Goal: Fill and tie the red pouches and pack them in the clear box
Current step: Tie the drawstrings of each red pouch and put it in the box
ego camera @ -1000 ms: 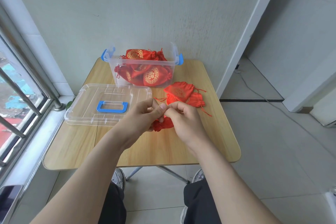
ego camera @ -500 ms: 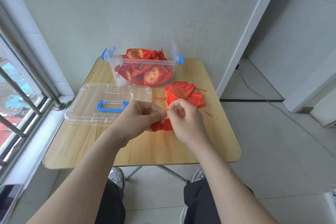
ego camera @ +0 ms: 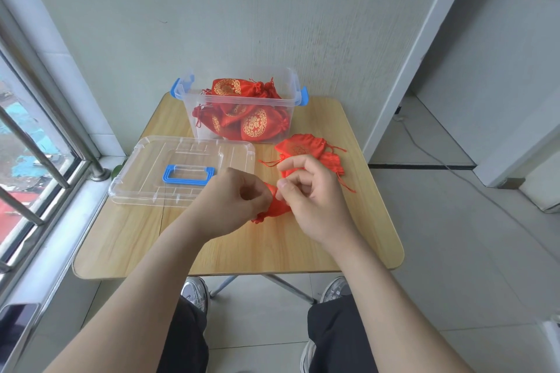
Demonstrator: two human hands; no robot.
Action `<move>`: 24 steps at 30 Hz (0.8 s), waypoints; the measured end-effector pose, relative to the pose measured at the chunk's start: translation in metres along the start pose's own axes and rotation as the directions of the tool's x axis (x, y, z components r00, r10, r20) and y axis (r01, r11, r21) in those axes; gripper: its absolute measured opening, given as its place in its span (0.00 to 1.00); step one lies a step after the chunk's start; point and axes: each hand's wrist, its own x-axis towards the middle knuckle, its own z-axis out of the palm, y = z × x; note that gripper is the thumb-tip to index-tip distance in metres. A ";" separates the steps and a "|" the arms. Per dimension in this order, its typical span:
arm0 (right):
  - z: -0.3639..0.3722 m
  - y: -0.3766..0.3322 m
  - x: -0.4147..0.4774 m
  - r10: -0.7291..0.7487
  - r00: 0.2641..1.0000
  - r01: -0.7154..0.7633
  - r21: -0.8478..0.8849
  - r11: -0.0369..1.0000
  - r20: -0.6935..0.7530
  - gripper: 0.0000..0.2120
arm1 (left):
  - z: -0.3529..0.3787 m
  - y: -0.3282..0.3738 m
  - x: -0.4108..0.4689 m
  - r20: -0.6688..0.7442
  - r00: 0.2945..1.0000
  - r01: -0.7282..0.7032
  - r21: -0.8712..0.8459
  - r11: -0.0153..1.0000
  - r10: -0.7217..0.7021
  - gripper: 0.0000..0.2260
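The wooden worktop (ego camera: 242,248) stands against a pale wall, with a barred window (ego camera: 33,150) on the person's left. The clear box (ego camera: 292,85) sits at the far edge of the worktop, open, with a blue latch (ego camera: 178,86) on each end; it contains several filled red pouches (ego camera: 254,126) with gold round emblems, piled to just above the rim. The box lid (ego camera: 136,179) lies flat on the worktop, in front of the box and to its left, just beside it; the blue handle (ego camera: 189,174) faces upward. A small heap of flat red pouches (ego camera: 298,147) lies on the worktop in front of the box's right end, with thin red cords trailing out to both sides. The pouch in work (ego camera: 274,207) is held between both hands, near the middle of the worktop and in front of the flat heap; whether it touches the surface cannot be told. The left hand (ego camera: 239,200) has its fingers curled inward and pinches the pouch at its upper left side; the right hand (ego camera: 315,203) pinches the top of the same pouch between thumb and a bent finger, with the index finger raised and crooked above it; the two hands almost touch at the pinch point. The cord at the pinch point is too fine to make out. Both forearms are bare and reach in from the near edge; two shoes (ego camera: 195,292) show on the tiled floor below the worktop edge.
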 end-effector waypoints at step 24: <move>0.009 0.010 0.001 -0.063 0.998 0.066 -0.318 0.946 0.020 0.12 | 0.009 -0.008 0.005 -0.118 0.993 0.022 0.016 1.000 -0.020 0.11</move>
